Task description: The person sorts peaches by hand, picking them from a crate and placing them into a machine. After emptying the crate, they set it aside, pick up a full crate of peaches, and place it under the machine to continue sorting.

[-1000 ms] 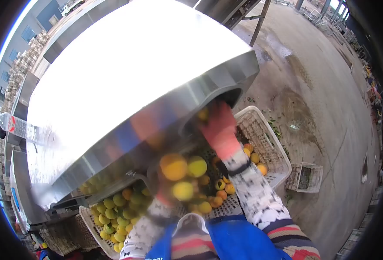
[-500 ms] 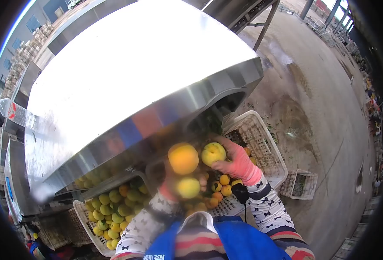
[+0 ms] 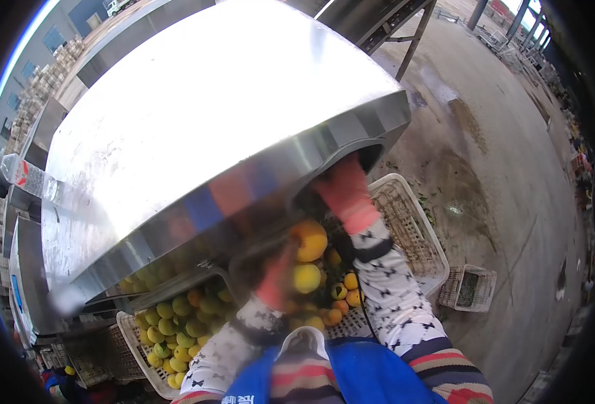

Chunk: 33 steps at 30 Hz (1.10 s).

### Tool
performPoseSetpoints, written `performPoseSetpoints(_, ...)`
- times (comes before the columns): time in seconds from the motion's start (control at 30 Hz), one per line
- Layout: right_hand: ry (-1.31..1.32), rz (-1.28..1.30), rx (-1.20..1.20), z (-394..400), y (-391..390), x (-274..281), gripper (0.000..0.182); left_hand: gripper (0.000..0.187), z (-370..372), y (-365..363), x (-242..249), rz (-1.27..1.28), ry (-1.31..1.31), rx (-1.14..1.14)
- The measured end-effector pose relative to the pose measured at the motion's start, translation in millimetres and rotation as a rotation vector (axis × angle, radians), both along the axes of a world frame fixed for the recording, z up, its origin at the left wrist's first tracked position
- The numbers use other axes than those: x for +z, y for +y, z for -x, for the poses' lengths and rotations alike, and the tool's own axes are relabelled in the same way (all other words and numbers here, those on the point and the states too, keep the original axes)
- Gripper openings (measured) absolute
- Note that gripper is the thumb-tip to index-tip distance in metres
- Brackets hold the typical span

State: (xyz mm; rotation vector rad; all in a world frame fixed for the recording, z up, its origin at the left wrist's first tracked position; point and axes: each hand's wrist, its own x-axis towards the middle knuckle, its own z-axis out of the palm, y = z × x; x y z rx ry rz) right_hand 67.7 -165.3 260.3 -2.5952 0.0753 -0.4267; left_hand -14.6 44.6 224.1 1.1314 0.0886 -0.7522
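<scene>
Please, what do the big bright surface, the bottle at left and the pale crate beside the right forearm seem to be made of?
Big surface: probably metal, polished, since its edge mirrors colours.
Bottle: likely clear plastic, glossy, as it looks see-through; glass remains possible.
Pale crate: probably moulded plastic, dull, judging by its regular lattice walls.

White characters (image 3: pixel 237 399) on the blue garment (image 3: pixel 371 370) cannot be read.

The right hand's (image 3: pixel 347 194) fingers are hidden in the opening (image 3: pixel 371 155), the left hand (image 3: pixel 272 281) is too blurred to show whether it touches the fruit (image 3: pixel 309 240), and the bottle's (image 3: pixel 33 180) label (image 3: pixel 21 173) is too small to read.
</scene>
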Motion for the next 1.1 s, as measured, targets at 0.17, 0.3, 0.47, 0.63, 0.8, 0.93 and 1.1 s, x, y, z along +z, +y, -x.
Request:
performPoseSetpoints(0.17, 0.0, -0.295, 0.412, 76.7, -6.9, 34.2, 0.09, 0.064, -0.9, 7.0, -27.8, -0.351, -0.877, -0.163)
performPoseSetpoints(0.3, 0.004, -0.365, 0.233, 103.7, -1.5, 29.0, 0.097, 0.063, -8.3, -21.4, -12.8, 0.146, -0.202, -0.084)
performPoseSetpoints(0.47, -0.189, -0.145, -0.006, 71.4, 6.1, 31.5, 0.08, 0.042, -8.3, -22.3, 23.9, 0.05, -0.308, -0.194)
performPoseSetpoints(0.63, -0.227, 0.16, -0.153, 5.2, 18.5, 6.4, 0.048, 0.043, 7.7, -15.8, -20.8, -0.295, -0.806, -0.121)
performPoseSetpoints(0.8, -0.351, -1.025, -0.056, 54.8, 8.9, 43.4, 0.056, 0.037, 6.9, -7.4, -6.9, -0.318, -0.794, -0.113)
performPoseSetpoints(0.93, -0.035, -0.634, 0.124, 121.7, 4.1, 4.6, 0.072, 0.035, -8.8, -16.6, 32.5, -0.844, -1.454, -0.274)
performPoseSetpoints(1.1, 0.055, -0.584, 0.2, 132.1, 13.8, -0.8, 0.07, 0.038, 3.6, -37.1, 7.9, -0.148, -0.566, -0.041)
